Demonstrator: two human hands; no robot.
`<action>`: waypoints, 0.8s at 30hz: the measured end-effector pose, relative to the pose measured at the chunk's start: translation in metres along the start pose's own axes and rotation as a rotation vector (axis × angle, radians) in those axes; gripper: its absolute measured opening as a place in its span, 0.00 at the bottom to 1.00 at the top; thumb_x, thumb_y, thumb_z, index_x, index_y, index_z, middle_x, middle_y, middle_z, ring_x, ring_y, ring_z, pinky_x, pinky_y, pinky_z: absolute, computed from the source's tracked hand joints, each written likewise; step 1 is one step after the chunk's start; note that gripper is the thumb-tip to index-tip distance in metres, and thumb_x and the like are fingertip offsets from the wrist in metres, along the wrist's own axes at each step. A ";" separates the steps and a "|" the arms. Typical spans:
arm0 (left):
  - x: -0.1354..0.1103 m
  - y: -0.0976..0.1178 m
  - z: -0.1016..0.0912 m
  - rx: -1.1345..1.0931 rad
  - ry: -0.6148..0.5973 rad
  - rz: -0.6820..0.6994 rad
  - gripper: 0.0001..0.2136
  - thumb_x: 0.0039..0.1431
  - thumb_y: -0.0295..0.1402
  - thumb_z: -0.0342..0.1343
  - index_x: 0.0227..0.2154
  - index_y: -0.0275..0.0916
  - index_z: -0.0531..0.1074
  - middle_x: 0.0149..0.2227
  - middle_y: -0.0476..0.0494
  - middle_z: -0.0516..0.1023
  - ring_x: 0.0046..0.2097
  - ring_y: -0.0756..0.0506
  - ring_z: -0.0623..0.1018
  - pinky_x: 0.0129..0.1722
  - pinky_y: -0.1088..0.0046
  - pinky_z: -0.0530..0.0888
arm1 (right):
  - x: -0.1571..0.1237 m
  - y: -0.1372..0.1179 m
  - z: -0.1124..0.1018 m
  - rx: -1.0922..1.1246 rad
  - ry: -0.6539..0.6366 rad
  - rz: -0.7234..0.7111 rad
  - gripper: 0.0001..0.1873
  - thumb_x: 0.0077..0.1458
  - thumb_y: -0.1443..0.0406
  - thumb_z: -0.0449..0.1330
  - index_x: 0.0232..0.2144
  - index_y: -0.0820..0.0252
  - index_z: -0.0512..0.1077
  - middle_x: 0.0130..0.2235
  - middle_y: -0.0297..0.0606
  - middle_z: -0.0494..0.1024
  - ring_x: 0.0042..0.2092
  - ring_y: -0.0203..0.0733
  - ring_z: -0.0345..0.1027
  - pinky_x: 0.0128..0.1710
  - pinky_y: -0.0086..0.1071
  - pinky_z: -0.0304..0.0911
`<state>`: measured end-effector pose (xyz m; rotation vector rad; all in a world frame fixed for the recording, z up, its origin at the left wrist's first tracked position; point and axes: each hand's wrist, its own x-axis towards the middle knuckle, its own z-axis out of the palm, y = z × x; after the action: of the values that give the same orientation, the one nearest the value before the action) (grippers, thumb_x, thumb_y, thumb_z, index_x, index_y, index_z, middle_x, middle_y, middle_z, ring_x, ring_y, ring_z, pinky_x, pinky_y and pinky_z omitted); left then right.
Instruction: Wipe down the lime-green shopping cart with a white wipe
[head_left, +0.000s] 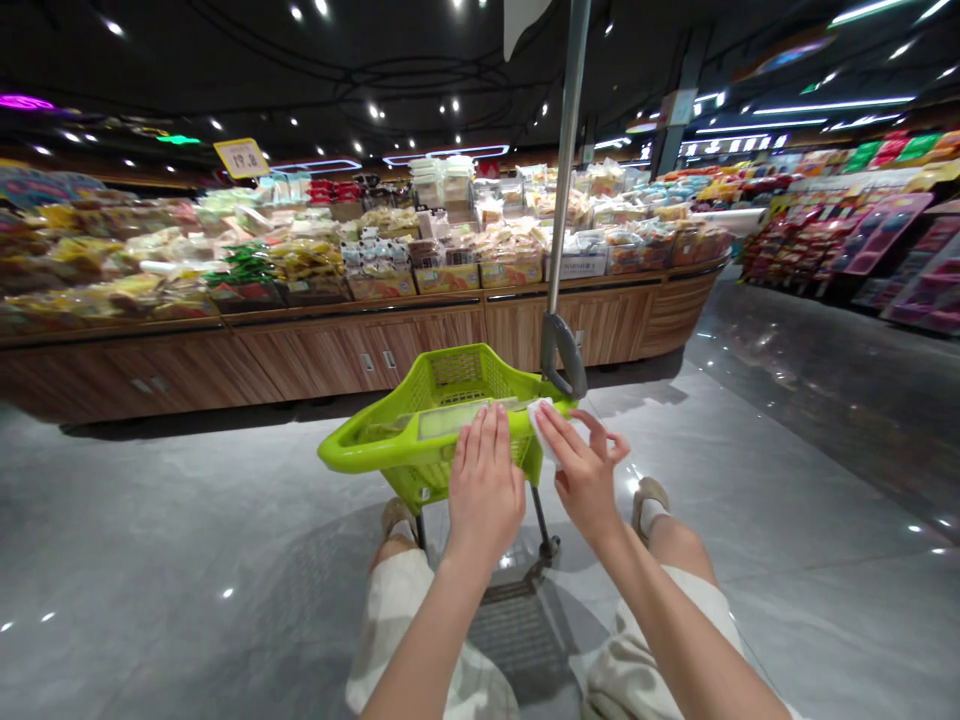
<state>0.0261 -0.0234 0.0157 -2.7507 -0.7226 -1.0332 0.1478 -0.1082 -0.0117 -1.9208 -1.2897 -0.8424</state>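
A small lime-green shopping cart (367,452) stands right in front of my knees, its basket open at the top. On its handle rim lies my left hand (487,478), flat, with the fingers straight and side by side. My right hand (589,470) presses a white wipe (546,425) against the right part of the same rim; the wipe is partly hidden under the fingers. A clear panel (442,420) is set into the rim beside my left hand. At the cart's right corner a metal pole (568,150) rises from a grey bracket (562,355).
Beyond the cart runs a wooden display counter (315,350) piled with packaged goods (450,245). A yellow-edged price sign (241,158) stands over it. More shelves (825,230) line the right side. Shiny grey floor tiles (225,520) surround the cart.
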 end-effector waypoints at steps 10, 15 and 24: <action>-0.002 0.004 0.002 0.057 -0.010 -0.021 0.31 0.59 0.24 0.45 0.66 0.31 0.51 0.69 0.38 0.54 0.69 0.42 0.53 0.67 0.59 0.54 | -0.001 -0.024 0.007 0.156 -0.022 -0.030 0.45 0.43 0.78 0.47 0.65 0.49 0.57 0.62 0.31 0.68 0.58 0.49 0.57 0.54 0.44 0.46; -0.004 0.002 0.004 0.089 -0.002 -0.014 0.32 0.60 0.22 0.43 0.67 0.32 0.45 0.69 0.38 0.54 0.69 0.42 0.54 0.67 0.59 0.56 | -0.005 0.007 0.004 0.077 0.082 0.070 0.45 0.43 0.78 0.48 0.63 0.43 0.60 0.59 0.29 0.71 0.61 0.50 0.55 0.56 0.48 0.41; -0.003 0.005 0.001 0.130 -0.041 -0.008 0.29 0.62 0.24 0.43 0.66 0.27 0.49 0.70 0.35 0.49 0.70 0.42 0.48 0.67 0.59 0.56 | 0.004 -0.033 0.004 0.170 -0.042 0.004 0.46 0.42 0.78 0.47 0.65 0.48 0.56 0.62 0.31 0.68 0.60 0.48 0.57 0.55 0.45 0.47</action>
<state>0.0270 -0.0285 0.0127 -2.6675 -0.7781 -0.8993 0.1184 -0.0937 -0.0055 -1.8146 -1.3373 -0.6706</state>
